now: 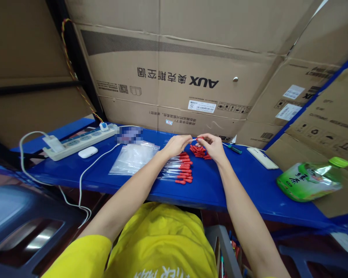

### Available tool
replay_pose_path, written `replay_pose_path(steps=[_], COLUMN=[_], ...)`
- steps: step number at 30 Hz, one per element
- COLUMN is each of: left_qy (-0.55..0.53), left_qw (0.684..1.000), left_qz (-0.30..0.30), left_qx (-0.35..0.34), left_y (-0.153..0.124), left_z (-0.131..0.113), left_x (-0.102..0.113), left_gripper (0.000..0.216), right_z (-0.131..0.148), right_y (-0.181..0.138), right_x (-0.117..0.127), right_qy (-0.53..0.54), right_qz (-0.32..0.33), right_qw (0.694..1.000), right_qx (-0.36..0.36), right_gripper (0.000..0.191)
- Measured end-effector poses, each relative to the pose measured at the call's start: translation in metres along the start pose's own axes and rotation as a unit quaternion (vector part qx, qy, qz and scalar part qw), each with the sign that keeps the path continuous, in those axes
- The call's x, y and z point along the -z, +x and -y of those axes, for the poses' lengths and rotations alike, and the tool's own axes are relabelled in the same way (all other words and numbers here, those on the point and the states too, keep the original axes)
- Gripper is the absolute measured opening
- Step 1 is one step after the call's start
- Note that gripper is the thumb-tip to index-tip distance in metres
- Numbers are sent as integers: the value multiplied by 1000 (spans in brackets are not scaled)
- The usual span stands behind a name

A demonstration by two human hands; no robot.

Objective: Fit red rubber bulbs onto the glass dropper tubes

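Above the blue tabletop, my left hand (178, 145) pinches one end of a thin metal shaft (194, 139). My right hand (213, 146) is closed on a small red handle (200, 138) at the shaft's other end; fingers partly cover both, and I cannot tell how firmly they are joined. Just below my right hand lies a pile of loose red handles (199, 151). Under my left wrist, a row of small red-handled screwdrivers (176, 168) lies side by side, red ends towards the right. Their exact tips are too small to make out.
Clear plastic bags (133, 158) lie left of the row. Further left are a power strip (84, 141), a white earbud case (87, 152) and white cables. On the right are a green-handled screwdriver (234, 149), a phone (262, 158) and a green-labelled bottle (310, 181). Cardboard (191, 50) walls the back.
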State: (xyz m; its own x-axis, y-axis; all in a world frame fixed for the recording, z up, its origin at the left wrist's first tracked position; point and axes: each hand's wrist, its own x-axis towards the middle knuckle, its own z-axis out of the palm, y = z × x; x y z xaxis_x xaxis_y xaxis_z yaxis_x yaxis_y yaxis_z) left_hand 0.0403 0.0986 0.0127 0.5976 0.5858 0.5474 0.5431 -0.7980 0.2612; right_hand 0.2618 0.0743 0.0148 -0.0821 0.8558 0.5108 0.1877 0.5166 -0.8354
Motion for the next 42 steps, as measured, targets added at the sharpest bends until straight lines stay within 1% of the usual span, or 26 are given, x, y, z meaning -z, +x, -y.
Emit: replay_pose_path(steps=[4, 7, 9, 16, 23, 33, 42], left_qy=[-28, -41, -42, -48, -32, -24, -8], left_qw=[999, 998, 998, 998, 999, 1000, 1000], left_qz=[-24, -47, -50, 5, 0, 2, 6], left_qx=[-4, -6, 0, 31, 13, 2, 1], left_y=[1, 1, 1, 0, -1, 0, 0], left_z=[1, 0, 0, 0, -1, -2, -3], left_x=[0, 3, 4, 6, 7, 6, 6], left_gripper=[37, 36, 36, 41, 38, 36, 36], right_z=[2, 4, 4, 6, 8, 11, 9], right_y=[0, 1, 2, 3, 0, 0, 1], right_x=[2, 2, 2, 6, 7, 5, 6], right_qy=[-7, 15, 28, 59, 64, 78, 70], right_qz=[6, 5, 0, -9, 2, -8, -3], right_qw=[1000, 1000, 999, 998, 997, 996, 996], right_qx=[1, -11, -18, -30, -45, -49, -50], right_gripper=[38, 45, 48, 49, 47, 46, 49])
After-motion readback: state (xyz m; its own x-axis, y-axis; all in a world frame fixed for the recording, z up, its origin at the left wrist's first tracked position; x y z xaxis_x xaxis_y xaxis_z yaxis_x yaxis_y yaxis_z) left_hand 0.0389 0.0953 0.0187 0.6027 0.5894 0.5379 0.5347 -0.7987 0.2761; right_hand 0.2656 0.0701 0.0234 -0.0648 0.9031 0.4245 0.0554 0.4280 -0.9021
